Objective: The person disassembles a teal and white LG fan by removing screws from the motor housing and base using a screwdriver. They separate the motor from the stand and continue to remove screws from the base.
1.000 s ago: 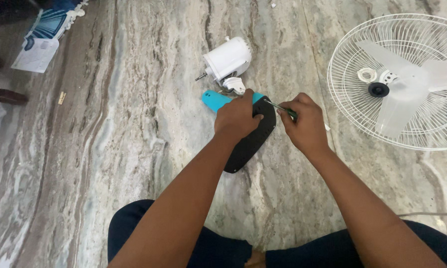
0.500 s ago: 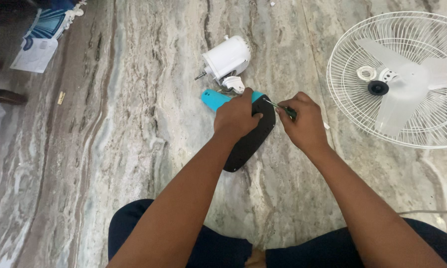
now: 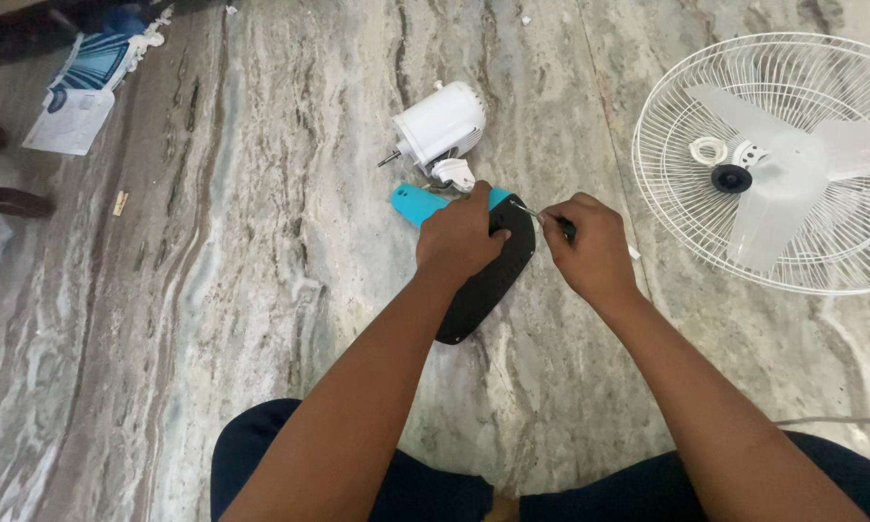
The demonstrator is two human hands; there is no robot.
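On the veined marble floor (image 3: pixel 261 290), I am pressing my left hand (image 3: pixel 461 235) flat-fingered onto a black, curved fan base cover (image 3: pixel 483 285) with a turquoise neck (image 3: pixel 413 203) poking out at its far end. My right hand (image 3: pixel 589 246) is gripping a thin metal screwdriver (image 3: pixel 528 210), tip touching the cover's far edge. A white motor housing (image 3: pixel 442 126) is lying just beyond; a white fan grille (image 3: pixel 773 159) is sitting at right.
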